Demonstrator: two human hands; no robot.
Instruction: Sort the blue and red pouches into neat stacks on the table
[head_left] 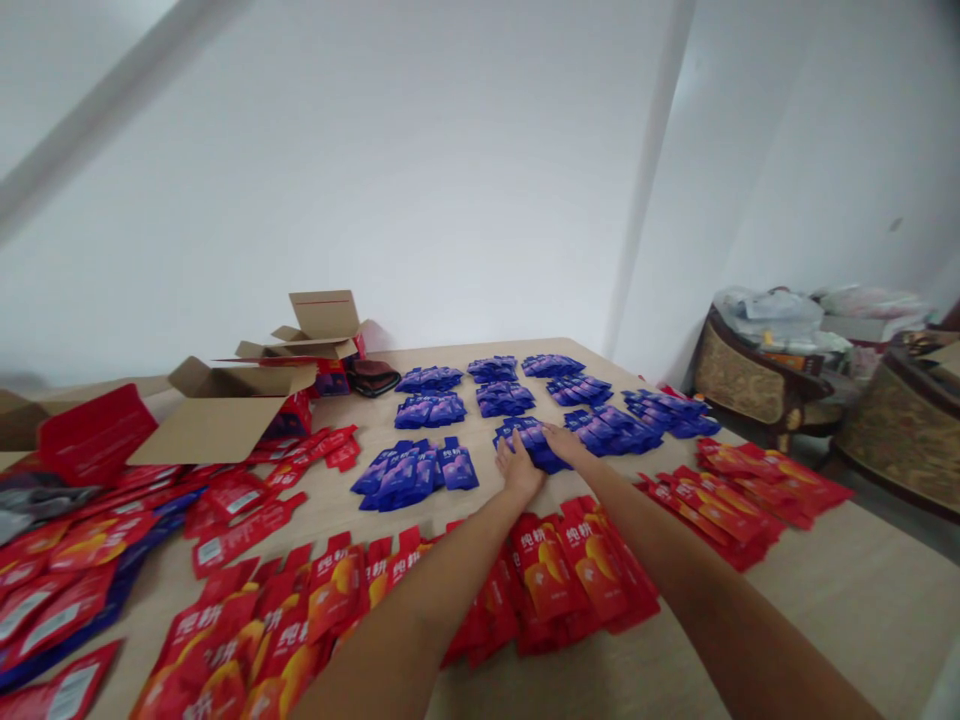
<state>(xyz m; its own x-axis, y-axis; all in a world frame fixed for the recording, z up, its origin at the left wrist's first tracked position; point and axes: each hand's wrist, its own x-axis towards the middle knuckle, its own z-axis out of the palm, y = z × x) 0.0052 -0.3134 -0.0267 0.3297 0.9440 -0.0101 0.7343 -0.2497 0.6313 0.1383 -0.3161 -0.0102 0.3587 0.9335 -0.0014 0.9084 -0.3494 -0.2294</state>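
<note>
My left hand rests against the near left side of a pile of blue-purple pouches, fingers stretched out. On that pile's right side lies my right hand, its fingers extended and partly hidden by the back of the hand. Between them the pouches lie flat and overlapping on the table. To the left is a looser blue pouch group. Another blue pile sits just right of my right hand. Under my forearms, red-orange pouches with a fruit picture lie in overlapping rows.
Several more blue piles stand toward the table's far edge. Open cardboard boxes are at the left, with scattered red pouches in front. A dark purse lies beside them. More red pouches lie right. Armchairs stand beyond the table.
</note>
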